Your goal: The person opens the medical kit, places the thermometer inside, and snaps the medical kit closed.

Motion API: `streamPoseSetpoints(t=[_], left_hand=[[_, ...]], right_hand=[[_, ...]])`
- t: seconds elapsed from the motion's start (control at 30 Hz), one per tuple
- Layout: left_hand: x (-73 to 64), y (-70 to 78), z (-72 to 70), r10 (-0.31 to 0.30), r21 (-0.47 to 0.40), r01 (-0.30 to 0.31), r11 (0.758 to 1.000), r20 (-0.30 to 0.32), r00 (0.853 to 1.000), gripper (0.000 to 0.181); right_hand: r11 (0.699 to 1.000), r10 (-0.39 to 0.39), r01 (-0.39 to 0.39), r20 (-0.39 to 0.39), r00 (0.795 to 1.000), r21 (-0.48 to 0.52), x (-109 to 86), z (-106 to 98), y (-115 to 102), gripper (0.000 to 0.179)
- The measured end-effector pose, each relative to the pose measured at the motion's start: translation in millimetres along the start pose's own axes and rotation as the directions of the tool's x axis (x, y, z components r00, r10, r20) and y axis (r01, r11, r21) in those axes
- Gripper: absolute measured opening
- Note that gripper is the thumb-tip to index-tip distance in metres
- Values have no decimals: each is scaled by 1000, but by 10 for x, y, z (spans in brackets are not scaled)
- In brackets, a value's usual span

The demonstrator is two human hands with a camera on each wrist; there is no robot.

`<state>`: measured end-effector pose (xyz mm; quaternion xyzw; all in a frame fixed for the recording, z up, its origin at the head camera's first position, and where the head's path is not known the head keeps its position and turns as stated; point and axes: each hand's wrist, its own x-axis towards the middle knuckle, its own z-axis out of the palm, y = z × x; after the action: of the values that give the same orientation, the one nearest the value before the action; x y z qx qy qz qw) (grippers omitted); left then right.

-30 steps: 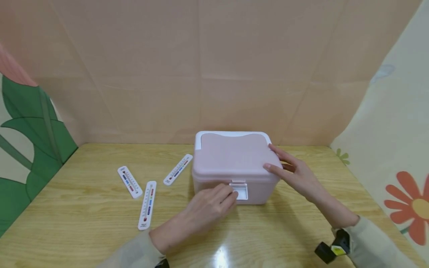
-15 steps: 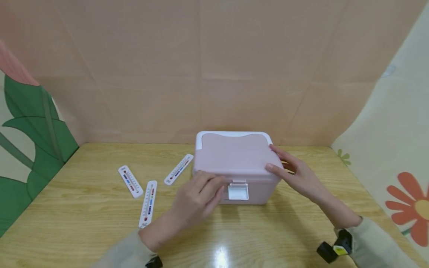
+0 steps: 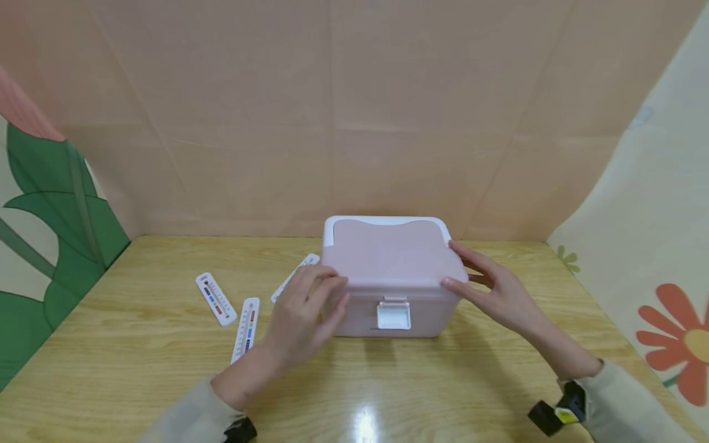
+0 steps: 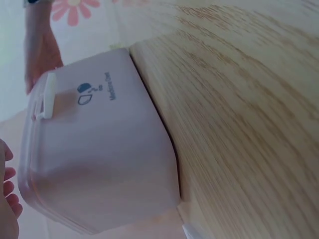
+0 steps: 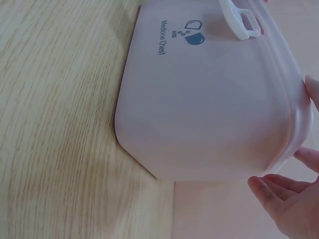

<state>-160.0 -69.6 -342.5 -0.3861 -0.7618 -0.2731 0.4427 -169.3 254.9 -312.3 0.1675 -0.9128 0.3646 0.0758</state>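
Fingers (image 3: 475, 255) of the right hand (image 3: 506, 298) lay spread against the right edge of the lid (image 3: 390, 252), those of the left hand (image 3: 301, 311) loosely bent at its left corner, contact there unclear. Just below-right of frame centre, the pink medicine chest (image 3: 426, 311) stood upright, long axis left-right, latch (image 3: 394, 316) facing the bottom edge; left hand and forearm (image 3: 246, 374) partly hid two thermometers (image 3: 245, 326).

A pale pink medicine chest (image 3: 360, 311) is sitting upright, just right of middle toward the far side; its pink-and-white lid (image 3: 388, 255) is lying closed, its white latch (image 3: 394, 316) is jutting outward, and dark lettering (image 5: 162, 39) is marking the near face.
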Motion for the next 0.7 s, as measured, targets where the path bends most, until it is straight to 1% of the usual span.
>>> streamPoseSetpoints(t=[0.1,0.17,0.3,0.43,0.57,0.7], left_hand=[[-17,-9,-20,-55,-14,55,998,17,998,24],[-29,-14,-31,-97,-21,97,995,34,995,28],[-52,-29,-41,-174,-42,176,983,54,983,35],[-67,-58,-43,-229,-53,232,971,57,972,45],[-72,-72,-59,-291,-42,295,955,86,953,55],[-83,-73,-65,-365,-40,372,927,130,922,60]], right_hand=[[1000,-16,16,-18,1000,-6,-19,-1,8,66],[1000,-18,18,-23,1000,-7,-31,-2,12,66],[1000,-25,25,-27,999,4,-46,-4,26,68],[999,-43,43,-29,999,14,-59,-8,47,70],[998,-52,53,-27,998,20,-69,-6,56,72],[998,-51,51,-29,998,26,-79,1,66,73]])
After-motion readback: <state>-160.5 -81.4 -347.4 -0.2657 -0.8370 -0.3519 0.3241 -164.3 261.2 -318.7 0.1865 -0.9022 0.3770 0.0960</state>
